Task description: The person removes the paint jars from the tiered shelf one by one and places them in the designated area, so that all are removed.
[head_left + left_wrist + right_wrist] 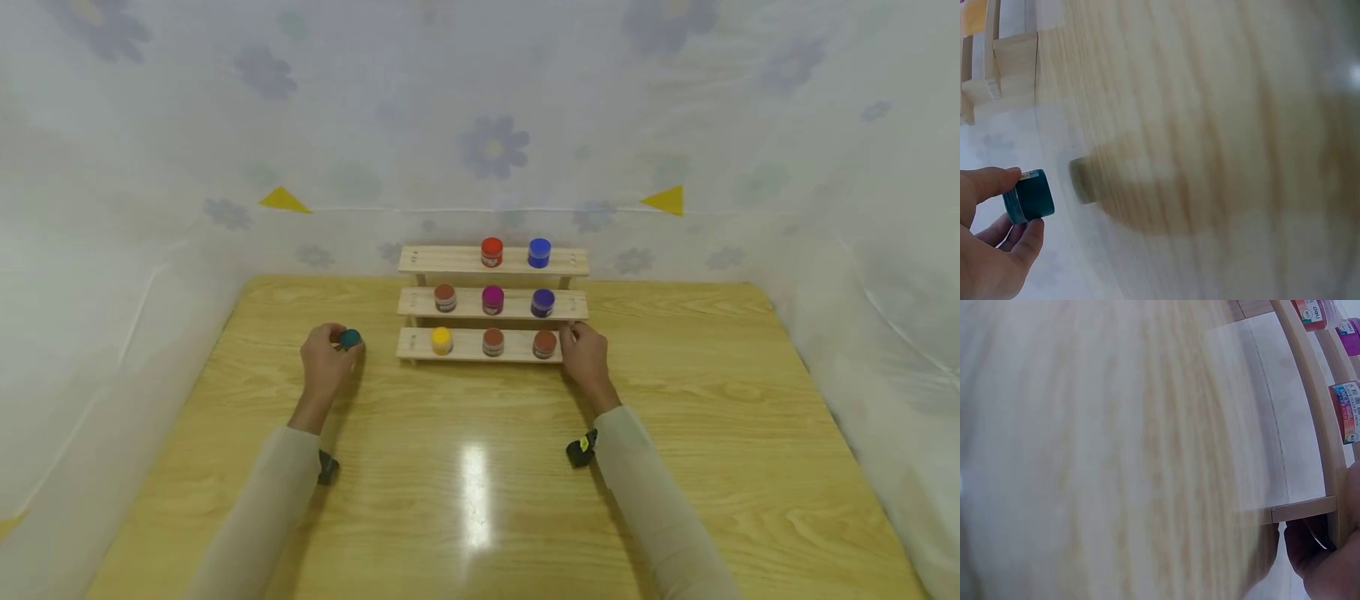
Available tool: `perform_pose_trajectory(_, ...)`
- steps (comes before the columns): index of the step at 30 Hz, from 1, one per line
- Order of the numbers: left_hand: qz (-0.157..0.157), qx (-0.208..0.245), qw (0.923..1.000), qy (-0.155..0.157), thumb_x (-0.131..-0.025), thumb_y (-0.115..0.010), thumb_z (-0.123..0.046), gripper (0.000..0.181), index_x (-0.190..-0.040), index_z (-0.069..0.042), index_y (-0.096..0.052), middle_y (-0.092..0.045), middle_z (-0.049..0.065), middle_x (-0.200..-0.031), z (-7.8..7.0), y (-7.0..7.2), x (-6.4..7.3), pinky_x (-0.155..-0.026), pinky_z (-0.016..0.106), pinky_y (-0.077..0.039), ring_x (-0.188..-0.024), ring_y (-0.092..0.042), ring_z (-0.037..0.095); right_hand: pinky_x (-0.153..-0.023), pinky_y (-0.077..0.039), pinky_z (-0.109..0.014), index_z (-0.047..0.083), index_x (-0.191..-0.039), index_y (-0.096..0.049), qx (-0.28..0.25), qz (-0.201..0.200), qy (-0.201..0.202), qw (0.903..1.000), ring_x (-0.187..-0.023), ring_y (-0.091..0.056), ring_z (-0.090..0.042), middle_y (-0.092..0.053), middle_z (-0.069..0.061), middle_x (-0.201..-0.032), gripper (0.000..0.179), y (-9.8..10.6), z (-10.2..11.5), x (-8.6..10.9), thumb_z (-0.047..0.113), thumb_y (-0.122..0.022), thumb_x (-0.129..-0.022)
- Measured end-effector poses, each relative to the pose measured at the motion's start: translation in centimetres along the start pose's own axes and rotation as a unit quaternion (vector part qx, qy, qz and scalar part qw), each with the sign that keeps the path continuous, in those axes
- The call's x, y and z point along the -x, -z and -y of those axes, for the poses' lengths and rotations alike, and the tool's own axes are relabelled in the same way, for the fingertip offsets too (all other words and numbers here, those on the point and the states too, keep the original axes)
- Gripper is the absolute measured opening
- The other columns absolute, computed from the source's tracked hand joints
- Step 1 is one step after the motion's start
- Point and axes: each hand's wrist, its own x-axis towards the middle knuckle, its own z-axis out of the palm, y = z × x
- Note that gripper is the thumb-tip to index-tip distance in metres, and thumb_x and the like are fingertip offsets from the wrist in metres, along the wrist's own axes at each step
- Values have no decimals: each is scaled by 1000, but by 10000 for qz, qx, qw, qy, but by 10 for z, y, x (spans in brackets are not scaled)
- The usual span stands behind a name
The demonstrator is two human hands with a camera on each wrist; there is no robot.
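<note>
My left hand (pixel 327 360) pinches a small teal paint jar (pixel 350 338) between thumb and fingertips, left of a three-tier wooden rack (pixel 517 352). In the left wrist view the teal jar (pixel 1034 197) is tilted above the table, its reflection below it. My right hand (pixel 587 357) grips the right end of the rack's lowest step, with fingers (pixel 1302 549) curled under the board in the right wrist view. Nearest to that hand stands a brown-lidded jar (pixel 544 343). On the same step are another brown-lidded jar (pixel 492 342) and a yellow jar (pixel 442 340).
On the middle step stand a brown-lidded jar (pixel 445 297), a magenta jar (pixel 492 299) and a purple jar (pixel 543 302). The top step bears a red jar (pixel 491 252) and a blue jar (pixel 538 252). Behind the wooden table (pixel 420 467) hangs a flowered sheet (pixel 360 117).
</note>
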Motion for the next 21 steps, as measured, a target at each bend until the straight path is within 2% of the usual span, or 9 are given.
perform_pose_trajectory(11,210,-243,9991,268,-85,-67,-3,36,-114,12,-53,-55,29,-113,2,-2,0,-92,47,-53,-105,-54,41,-50,-25,-26,10,-62,-39,-24,-121,97,9999,-52,-26,-14,-27,0,-57,38,0,2,1,18,-42,-99)
perform_pose_trajectory(15,249,-319,9988,273,-85,-68,-4,37,-115,12,-53,-55,29,-113,1,-2,0,-92,47,-53,-105,-55,41,-50,-25,-26,11,-61,-36,9,-101,61,9999,-52,-26,-14,-27,-1,-57,38,-1,1,1,17,-42,-99)
perform_pose_trajectory(21,401,-339,9980,338,-85,-69,-8,45,-122,11,-51,-53,29,-120,-2,2,0,-94,50,-50,-111,-52,42,-50,-26,-26,11,-62,-35,8,-71,58,10000,-52,-27,-15,-27,-1,-57,39,-1,-1,2,17,-42,-99)
